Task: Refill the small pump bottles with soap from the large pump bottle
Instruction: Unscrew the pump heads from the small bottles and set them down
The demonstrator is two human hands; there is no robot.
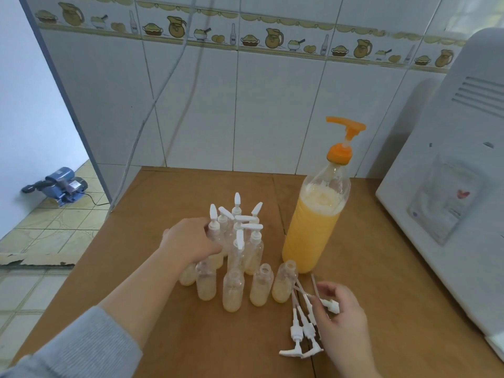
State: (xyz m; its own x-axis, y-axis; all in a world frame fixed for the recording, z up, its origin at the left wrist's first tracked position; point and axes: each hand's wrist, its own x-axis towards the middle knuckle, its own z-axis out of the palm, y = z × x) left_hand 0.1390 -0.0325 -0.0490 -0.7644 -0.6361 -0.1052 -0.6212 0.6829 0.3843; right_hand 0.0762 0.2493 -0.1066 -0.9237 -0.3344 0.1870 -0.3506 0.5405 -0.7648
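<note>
Orange soap fills the large pump bottle (316, 225) to a little above its shoulder, foam on top, orange pump head raised. It stands upright on the brown table (163, 203), just right of the cluster of small bottles.

Front row: five uncapped small bottles (233, 291), necks open, each holding pale yellow soap in its lower part. The leftmost is half hidden under the forearm. Fill levels look roughly alike; whether they are meant to go higher cannot be told.

Back group: capped small bottles (253, 249) with white pump heads on, packed close together. Most look clear and near empty, though one or two show a pale tint low down. Exact count unclear where they overlap.

Loose white pumps (300, 328) lie on the table right of the front row, dip tubes pointing toward the bottles.

Left hand (191, 241) is curled around one capped bottle at the left edge of the back group, gripping it. Right hand (341, 317) pinches the head of one loose pump among the pile.

Judged progress: partway. Front five appear dosed and lack their pumps; recapping looks like the step in hand. The capped back group likely awaits opening and filling.

Beyond: white tiled wall (272, 105) with a jug-pattern border, a white appliance (450, 186) at right, a blue water pump (60, 184) on the floor at left.
</note>
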